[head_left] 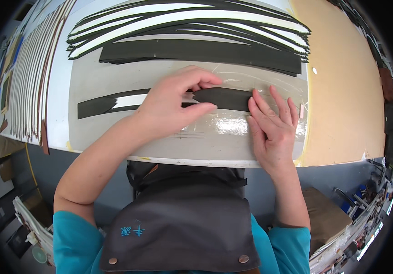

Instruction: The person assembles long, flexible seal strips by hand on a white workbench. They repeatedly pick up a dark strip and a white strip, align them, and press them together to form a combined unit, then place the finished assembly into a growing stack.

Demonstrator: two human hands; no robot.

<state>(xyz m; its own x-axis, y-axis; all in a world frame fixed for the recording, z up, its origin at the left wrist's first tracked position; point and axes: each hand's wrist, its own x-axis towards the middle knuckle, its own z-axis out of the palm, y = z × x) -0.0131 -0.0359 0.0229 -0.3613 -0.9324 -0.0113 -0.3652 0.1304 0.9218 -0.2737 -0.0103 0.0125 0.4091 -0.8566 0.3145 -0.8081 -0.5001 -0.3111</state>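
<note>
**Worktop (342, 114) fills the upper frame**

Along its top lies a fanned pile of black-and-white strips (192, 16), with a flat black stack (201, 52) just below. At centre, a two-tone strip (131, 101) runs left to right. The left hand (169, 98) arches over its middle, half open, thumb and forefinger parted. The right hand (274, 128), fingers spread, touches its right end, gripping nothing.

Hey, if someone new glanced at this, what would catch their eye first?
Probably the fanned pile of black-and-white strips across the table's far side. Next, two bare hands at the middle: the left hand over a black-and-white strip, the right hand at its right end.
</note>
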